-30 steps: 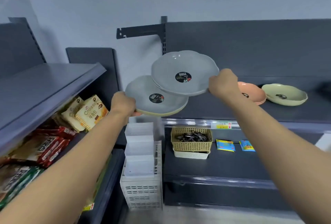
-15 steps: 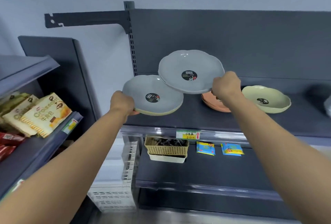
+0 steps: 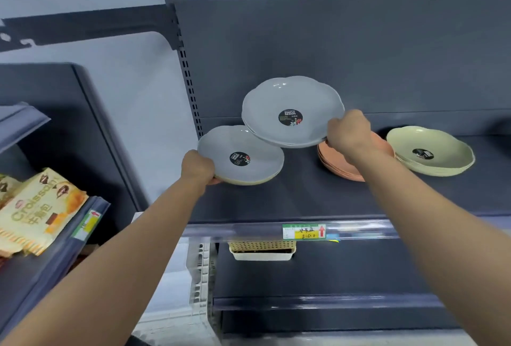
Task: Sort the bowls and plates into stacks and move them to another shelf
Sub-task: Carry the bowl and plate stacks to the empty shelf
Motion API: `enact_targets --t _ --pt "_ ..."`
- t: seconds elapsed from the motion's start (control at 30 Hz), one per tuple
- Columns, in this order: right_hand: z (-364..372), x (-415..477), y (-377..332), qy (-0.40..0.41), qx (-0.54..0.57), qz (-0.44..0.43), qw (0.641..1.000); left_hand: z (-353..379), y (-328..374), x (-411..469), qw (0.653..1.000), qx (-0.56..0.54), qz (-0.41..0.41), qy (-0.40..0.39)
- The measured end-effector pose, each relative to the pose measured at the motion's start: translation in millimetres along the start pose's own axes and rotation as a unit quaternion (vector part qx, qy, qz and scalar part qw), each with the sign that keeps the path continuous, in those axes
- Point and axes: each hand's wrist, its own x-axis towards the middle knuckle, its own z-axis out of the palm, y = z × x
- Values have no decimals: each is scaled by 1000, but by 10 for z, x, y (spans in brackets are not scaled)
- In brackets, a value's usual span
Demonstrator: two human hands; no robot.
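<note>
Dark grey shelf unit (image 3: 345,49) across the view, back panel upright, slotted post at its left edge. Upper shelf (image 3: 276,202) bare along its front, price strip along the lip with a green and yellow label (image 3: 303,231).

Second shelf (image 3: 41,268) at far left, carrying croissant packets (image 3: 41,210) leaning against one another.

Lower shelf partly hidden under the upper one; a perforated tan basket (image 3: 262,246) seated in a white tray (image 3: 262,255) just under the lip.

Two bare forearms reaching up from the bottom corners.

Upper grey plate stack (image 3: 293,105) held in the air, tilted toward the camera, round black sticker at its centre; lower left rim overlapping the far rim of the lower stack. More than one rim visible along its lower edge; exact count not determinable.

Yellow-green plates (image 3: 431,155) stacked on the upper shelf at right, black sticker inside the top one.

Lower plate stack (image 3: 243,157), grey on top with a cream plate beneath, black sticker at centre, low over the shelf's left end; contact with the shelf not determinable.

Orange plates (image 3: 331,163) stacked on the shelf just left of the yellow-green ones, largely behind the right wrist.

Right hand (image 3: 348,132) closed over the right rim of the upper grey plate stack.

Left hand (image 3: 197,166) closed over the left rim of the lower plate stack, fingertips underneath.
</note>
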Motion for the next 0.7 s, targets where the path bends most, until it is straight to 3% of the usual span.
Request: enact_targets --t 0.5,0.7 --pt "159 158 43 -2 -123 21 992 303 -191 640 997 -8 -36 -75" --pt "368 410 165 -16 -16 26 999 405 -249 711 996 -21 -41 -72"
